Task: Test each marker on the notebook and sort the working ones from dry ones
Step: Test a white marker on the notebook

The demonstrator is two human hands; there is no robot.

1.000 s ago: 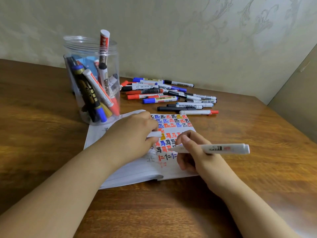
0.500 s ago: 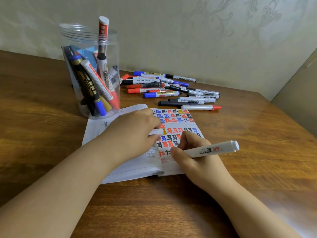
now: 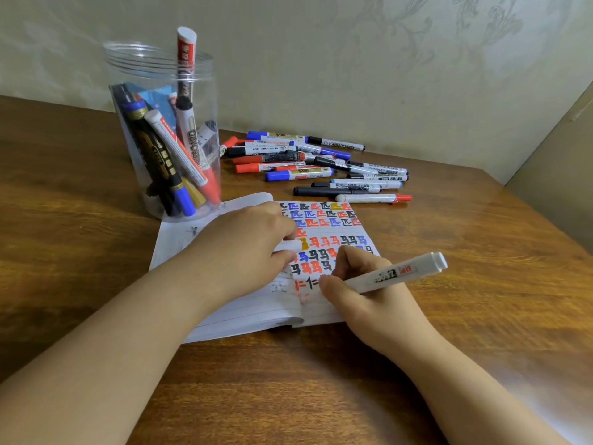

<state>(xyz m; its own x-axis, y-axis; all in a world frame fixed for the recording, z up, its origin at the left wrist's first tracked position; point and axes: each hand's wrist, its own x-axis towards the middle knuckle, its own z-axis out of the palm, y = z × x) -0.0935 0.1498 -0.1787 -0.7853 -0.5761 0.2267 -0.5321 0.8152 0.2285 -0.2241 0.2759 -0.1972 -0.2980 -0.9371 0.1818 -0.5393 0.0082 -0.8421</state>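
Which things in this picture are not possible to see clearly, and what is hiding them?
- Marker tip, head view: the right hand gripping the white marker covers it, so the ink colour is unknown.
- Small white object, likely the cap: mostly hidden inside the left hand.
- Notebook left page: covered by the left hand.
- Labels on the loose markers: too small.
- Jar contents: overlapping, uncountable.

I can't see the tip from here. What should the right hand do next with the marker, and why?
Probably finish the stroke on the notebook, then lift to check the mark. The right hand grips the white marker with its tip hidden at the last row, beside earlier red and black marks; the left hand pinches a white cap.
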